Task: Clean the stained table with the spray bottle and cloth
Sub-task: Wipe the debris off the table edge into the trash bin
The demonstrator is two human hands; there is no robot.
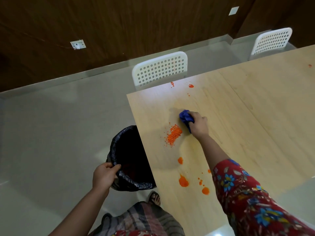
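Head view: your right hand [198, 124] presses a crumpled blue cloth [185, 117] onto the pale wooden desk [247, 108], fingers curled round the cloth, which bunches out ahead of the knuckles. Just beside the cloth, toward the desk's left edge, lies a small heap of loose orange grains [173, 134], possibly lentils, though they are too small to tell. Wet orange stains [183, 181] dot the desk nearer you, between the heap and the near edge, and two more orange spots [190, 86] sit by the far edge.

Your left hand [104, 176] grips the near rim of a bin lined with a black plastic bag [119, 150], fingers and thumb closed on the crinkled liner. The bin stands on the glossy grey floor [51, 125] with its mouth tucked partly under the desk's left edge.

A red floral sleeve [247, 193] covers your right arm above the elbow. A white perforated plastic chair [160, 69] stands at the desk's far side, a second white chair [272, 40] farther right, both before a dark wood-panelled wall [136, 23]. Your sandalled foot [154, 198] shows just below the bin.
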